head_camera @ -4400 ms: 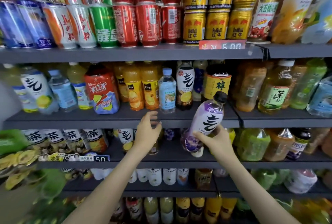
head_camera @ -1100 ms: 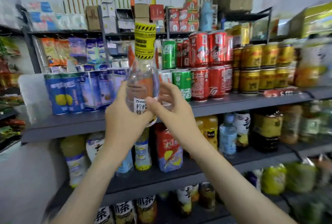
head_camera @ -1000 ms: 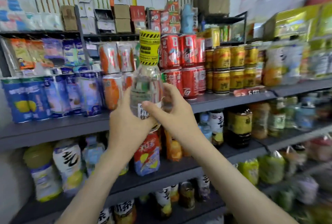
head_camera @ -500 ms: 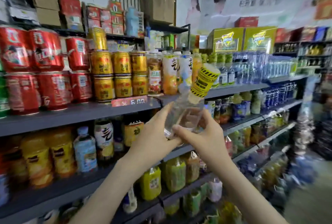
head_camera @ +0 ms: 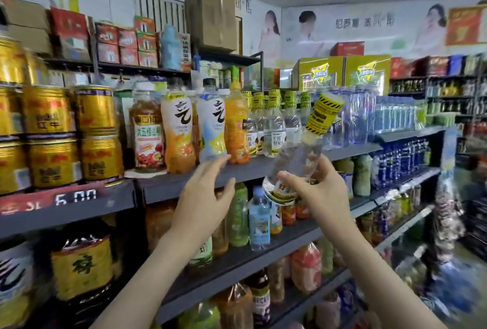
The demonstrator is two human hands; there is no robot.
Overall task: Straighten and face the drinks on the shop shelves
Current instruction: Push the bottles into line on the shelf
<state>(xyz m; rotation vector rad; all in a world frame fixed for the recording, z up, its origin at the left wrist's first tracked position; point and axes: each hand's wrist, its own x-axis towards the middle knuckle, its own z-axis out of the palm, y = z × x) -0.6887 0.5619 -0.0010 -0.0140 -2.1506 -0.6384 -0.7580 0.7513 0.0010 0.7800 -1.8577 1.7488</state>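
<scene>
My right hand (head_camera: 320,191) grips the lower part of a clear bottle (head_camera: 300,160) with a yellow-and-black striped cap sleeve. The bottle tilts up and to the right, in front of the upper grey shelf (head_camera: 263,168). My left hand (head_camera: 204,194) is off the bottle, fingers spread, just below that shelf's front edge. On the shelf stands a row of matching clear bottles with striped caps (head_camera: 274,120), next to orange and white drink bottles (head_camera: 176,131).
Gold cans (head_camera: 97,133) are stacked at the left above a price tag (head_camera: 73,197). Lower shelves hold tea, juice and water bottles (head_camera: 259,220). Blue water bottles (head_camera: 400,115) fill the shelves at the right. Cardboard boxes (head_camera: 213,15) sit on top.
The view has swung right along the shelves. My left hand has let go of the clear bottle and opened; my right hand still holds it, tilted more to the right.
</scene>
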